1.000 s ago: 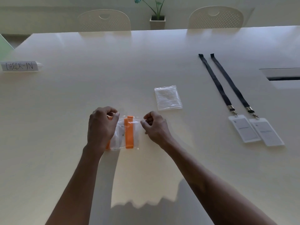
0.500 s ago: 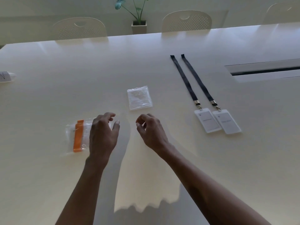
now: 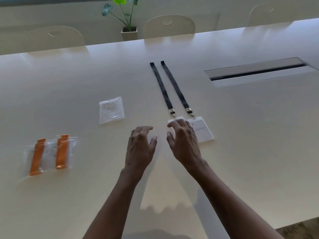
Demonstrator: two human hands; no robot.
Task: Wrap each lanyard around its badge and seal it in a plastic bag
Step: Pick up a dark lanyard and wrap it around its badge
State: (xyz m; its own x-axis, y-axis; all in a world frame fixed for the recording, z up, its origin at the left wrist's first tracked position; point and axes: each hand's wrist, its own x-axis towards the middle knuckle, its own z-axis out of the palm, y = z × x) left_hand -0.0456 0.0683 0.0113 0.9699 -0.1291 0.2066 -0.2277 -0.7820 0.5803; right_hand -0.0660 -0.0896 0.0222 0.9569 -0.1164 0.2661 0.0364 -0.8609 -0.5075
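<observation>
Two clear bags holding badges wrapped in orange lanyards lie side by side at the left of the table. A small stack of empty clear plastic bags lies in the middle. Two black lanyards stretch away from me, each clipped to a white badge. My right hand hovers with loosely spread fingers over the left badge, hiding most of it. The right badge shows beside it. My left hand hangs open just left of it, holding nothing.
The pale table has a cable slot at the far right. Several white chairs and a potted plant stand beyond the far edge.
The bagged orange lanyard was released and now lies at the left beside another. Both hands moved right, toward the black lanyards' badges; the view shifted right too.
</observation>
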